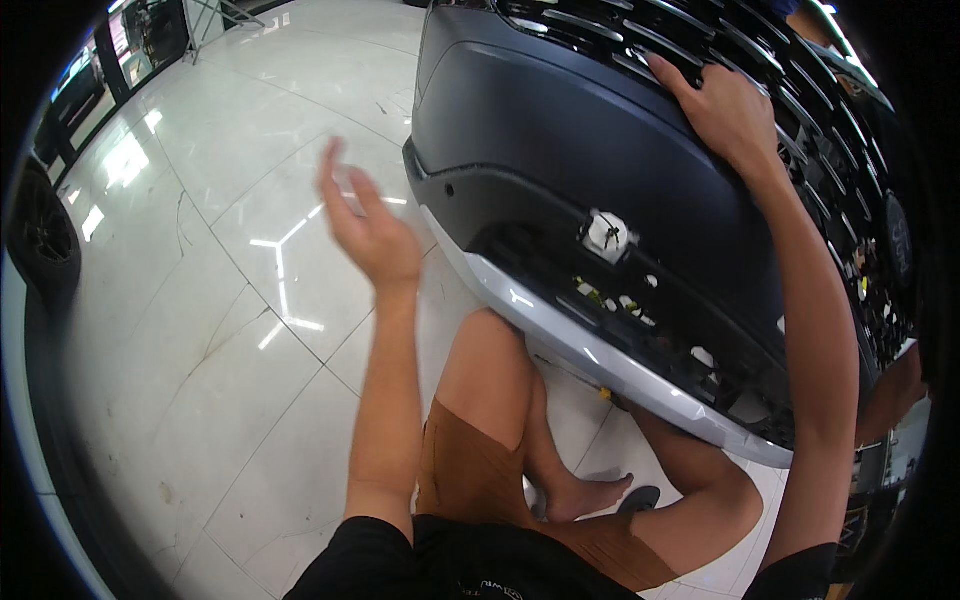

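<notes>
In front of me stands the front bumper (560, 130) of a car, with a dark grey body and a silver lower trim (540, 310). My right hand (725, 110) is on the black grille (640, 35), its fingers bent over the slats and the thumb stretched along them. Left of the bumper, my left hand (370, 230) is raised in the air, fingers apart and slightly blurred, touching nothing. A white square piece (608, 235) with thin dark wires sits in the bumper's black lower section. Several small white and yellow bits show to its right.
Glossy white floor tiles (250, 400) surround me. At the far left is a dark wheel (45, 235), with a metal stand leg (195, 35) farther back. My bent knees are close under the bumper's trim. A grey slipper (640, 498) lies near my bare foot.
</notes>
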Tool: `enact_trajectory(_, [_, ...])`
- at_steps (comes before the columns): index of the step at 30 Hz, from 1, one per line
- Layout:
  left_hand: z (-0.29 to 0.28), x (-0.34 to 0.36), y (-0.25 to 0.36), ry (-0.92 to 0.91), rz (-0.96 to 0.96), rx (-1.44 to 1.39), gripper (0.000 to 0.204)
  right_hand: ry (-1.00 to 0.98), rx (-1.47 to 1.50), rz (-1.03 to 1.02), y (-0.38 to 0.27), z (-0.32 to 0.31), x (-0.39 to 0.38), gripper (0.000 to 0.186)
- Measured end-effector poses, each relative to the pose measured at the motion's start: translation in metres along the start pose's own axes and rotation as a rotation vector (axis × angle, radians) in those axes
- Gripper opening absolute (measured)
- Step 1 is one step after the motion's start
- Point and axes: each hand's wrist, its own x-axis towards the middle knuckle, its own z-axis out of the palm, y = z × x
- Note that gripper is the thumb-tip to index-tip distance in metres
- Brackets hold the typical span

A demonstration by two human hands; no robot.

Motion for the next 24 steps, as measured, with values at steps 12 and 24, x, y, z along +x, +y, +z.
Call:
enact_trajectory(12, [0.101,-0.039,-0.028,-0.343,0.163,0.153,0.059,0.159,-0.111,-0.058,0.01,0.023,-0.007,0.069])
enact_trajectory(24, [0.101,-0.045,-0.057,-0.028,-0.237,-0.62,0.058,0.23,-0.274,-0.068,-0.042,0.002,-0.02,0.046])
